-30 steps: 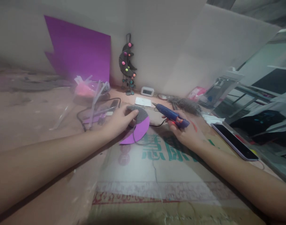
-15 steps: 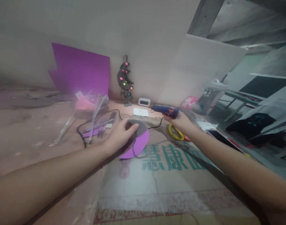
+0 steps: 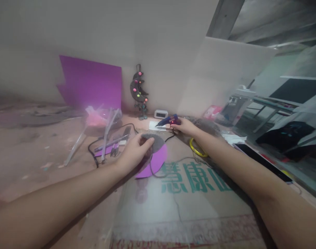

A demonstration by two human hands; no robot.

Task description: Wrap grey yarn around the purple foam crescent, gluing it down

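My left hand (image 3: pixel 134 150) is closed on a purple card crescent (image 3: pixel 159 158), thumb on top, its upper part covered in grey yarn (image 3: pixel 158 141). A loose grey strand trails from the crescent across the board to the right. In my right hand (image 3: pixel 186 127) is a blue hot glue gun (image 3: pixel 168 120) with a small red light lit. Its nozzle points left and down, over a white card (image 3: pixel 153 126) beyond the crescent; whether it touches the card I cannot tell.
A finished-looking grey moon ornament (image 3: pixel 139 88) with coloured pompoms stands against the wall, beside a small white clock (image 3: pixel 160 113). Purple sheets (image 3: pixel 93 83) lean at left. Glue sticks (image 3: pixel 76 145), scissors (image 3: pixel 115 149), a yellow ring (image 3: pixel 196 148) and a dark-screened tablet (image 3: pixel 261 162) lie around.
My right hand has brought the glue gun left and slightly down, its nozzle now tilted toward the white card. My left hand keeps its hold on the crescent; the view has shifted slightly.
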